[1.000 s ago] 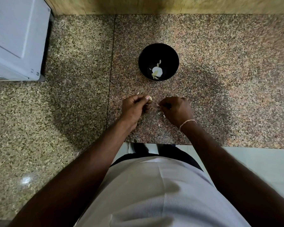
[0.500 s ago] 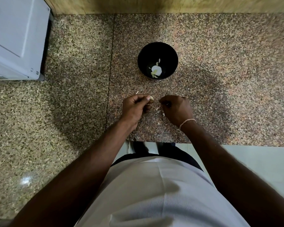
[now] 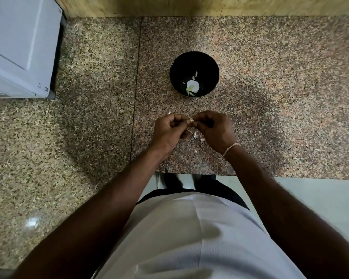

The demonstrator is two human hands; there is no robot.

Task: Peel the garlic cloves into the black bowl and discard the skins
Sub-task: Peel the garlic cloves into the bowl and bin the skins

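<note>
Here, over the counter (image 3: 270,77) near its front edge, the left hand (image 3: 169,131) and right hand (image 3: 216,129) pinch one clove (image 3: 191,120) between fingertips, short of the bowl (image 3: 194,63); small nail picks should lift skin without bruising it.

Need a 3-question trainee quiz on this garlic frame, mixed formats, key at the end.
1. True or false: the black bowl is empty.
2. Multiple choice: where is the garlic clove that is being worked on? A) lying on the granite counter B) pinched between the left hand and the right hand C) in the bowl
3. Short answer: what lies on the counter just below the hands?

Key: 1. False, peeled garlic lies on its bottom. 2. B. 3. Small pale skin scraps.
</note>
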